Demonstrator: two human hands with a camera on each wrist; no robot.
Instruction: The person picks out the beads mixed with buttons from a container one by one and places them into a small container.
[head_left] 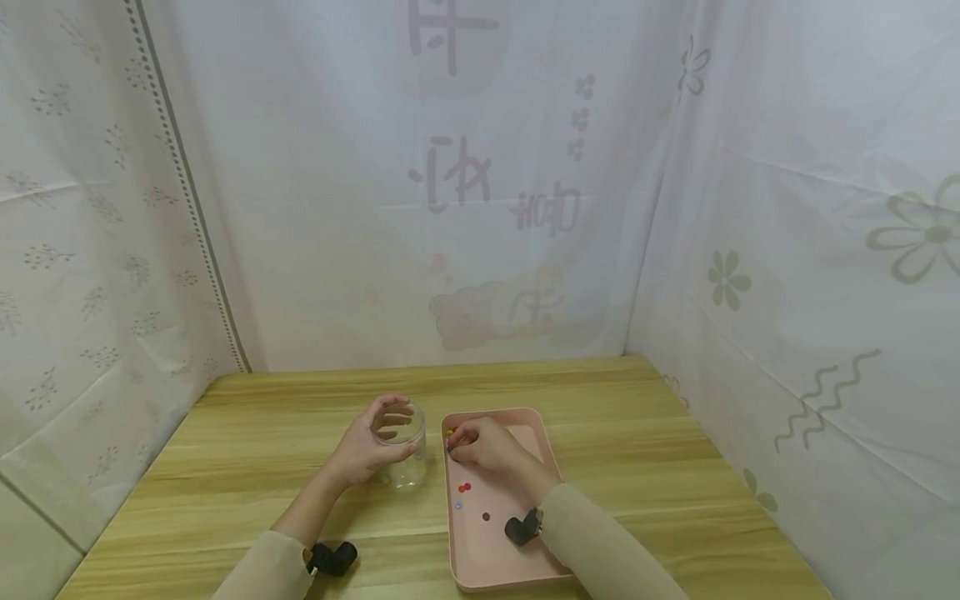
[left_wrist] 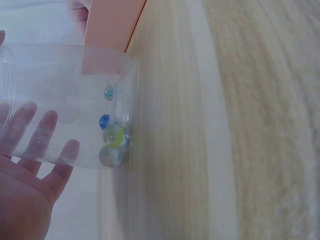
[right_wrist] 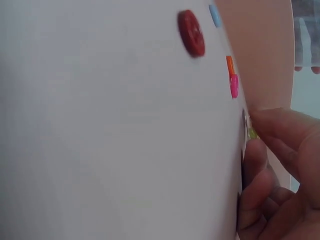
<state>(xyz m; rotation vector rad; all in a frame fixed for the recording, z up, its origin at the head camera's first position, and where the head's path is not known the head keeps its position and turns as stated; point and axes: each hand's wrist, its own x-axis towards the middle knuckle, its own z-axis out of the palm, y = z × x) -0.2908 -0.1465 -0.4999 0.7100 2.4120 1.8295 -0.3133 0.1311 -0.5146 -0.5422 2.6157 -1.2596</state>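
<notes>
My left hand curls round a clear plastic jar, thumb on the near side and fingers on the far side. Several glass marbles lie at its bottom in the left wrist view, some blue, one with yellow inside. Over the left side of a pink tray is my right hand, thumb and fingertips brought together at a small piece. A yellow-green glassy bit shows between those fingertips; most of it is hidden, as is a dark piece beside it.
Inside the tray lie a dark red button, a light blue button, an orange button and a pink button. The wooden table carries tray and jar. Patterned curtains surround it.
</notes>
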